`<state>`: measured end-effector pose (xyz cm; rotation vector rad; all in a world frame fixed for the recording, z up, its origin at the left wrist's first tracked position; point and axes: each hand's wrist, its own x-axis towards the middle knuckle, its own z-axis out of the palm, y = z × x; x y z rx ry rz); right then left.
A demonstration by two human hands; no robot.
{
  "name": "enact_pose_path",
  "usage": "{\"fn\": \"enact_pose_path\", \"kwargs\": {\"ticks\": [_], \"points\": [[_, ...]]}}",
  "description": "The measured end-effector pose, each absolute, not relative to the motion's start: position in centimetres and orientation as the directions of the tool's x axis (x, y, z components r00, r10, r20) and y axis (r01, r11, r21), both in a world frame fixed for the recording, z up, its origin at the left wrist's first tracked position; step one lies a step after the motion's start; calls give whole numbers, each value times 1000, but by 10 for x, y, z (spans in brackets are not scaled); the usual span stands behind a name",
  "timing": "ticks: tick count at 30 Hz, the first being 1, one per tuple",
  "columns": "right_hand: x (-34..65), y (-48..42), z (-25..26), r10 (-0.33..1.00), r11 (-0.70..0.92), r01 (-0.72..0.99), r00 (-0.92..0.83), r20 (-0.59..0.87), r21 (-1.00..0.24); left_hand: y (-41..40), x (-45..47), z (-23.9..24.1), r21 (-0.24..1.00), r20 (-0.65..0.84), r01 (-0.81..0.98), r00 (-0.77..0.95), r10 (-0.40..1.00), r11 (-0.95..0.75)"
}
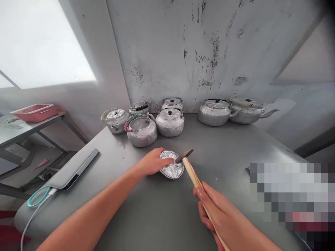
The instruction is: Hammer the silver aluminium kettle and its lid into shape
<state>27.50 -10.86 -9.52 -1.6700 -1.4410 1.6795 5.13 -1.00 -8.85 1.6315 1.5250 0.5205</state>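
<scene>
My left hand [153, 162] grips a small round aluminium lid [172, 166] that rests on the grey metal table [230, 146], with the thumb laid over its rim. My right hand [218, 216] is closed around the wooden handle of a small hammer [190, 167]. The dark hammer head hovers at the lid's right edge, touching or just above it.
Several hammered aluminium kettles [170, 122] stand along the back by the stained wall, two more kettles [216, 112] to the right. A flat grey device [73, 169] with a cable lies at the table's left edge. A red tray [35, 112] sits on a side table.
</scene>
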Motion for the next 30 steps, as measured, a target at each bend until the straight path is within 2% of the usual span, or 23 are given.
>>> {"fn": "enact_pose_path", "kwargs": {"ticks": [5,8,11,16,21,26,30], "points": [[277,-109,-100,873,-337,368,-222,-434,-867,-10,51,-89,815,-230,574,197,953,79],[276,-109,-99,844,-377,411,-216,-491,-830,-11,50,-89,804,-243,588,192,951,87],[277,-111,-99,866,-369,355,-206,-456,-859,-11,50,-88,817,-240,571,199,950,86],[279,-114,-99,845,-355,407,-245,-475,-842,-10,48,-91,805,-245,588,200,949,84],[278,-112,-91,873,-339,430,-187,-450,-837,-10,49,-92,809,-241,582,200,950,83],[279,-108,-85,956,-148,464,-159,-246,-873,-10,49,-92,836,-235,542,219,947,82],[279,-109,-81,962,-67,514,-195,-193,-855,-9,49,-93,814,-236,575,198,951,82]]}}
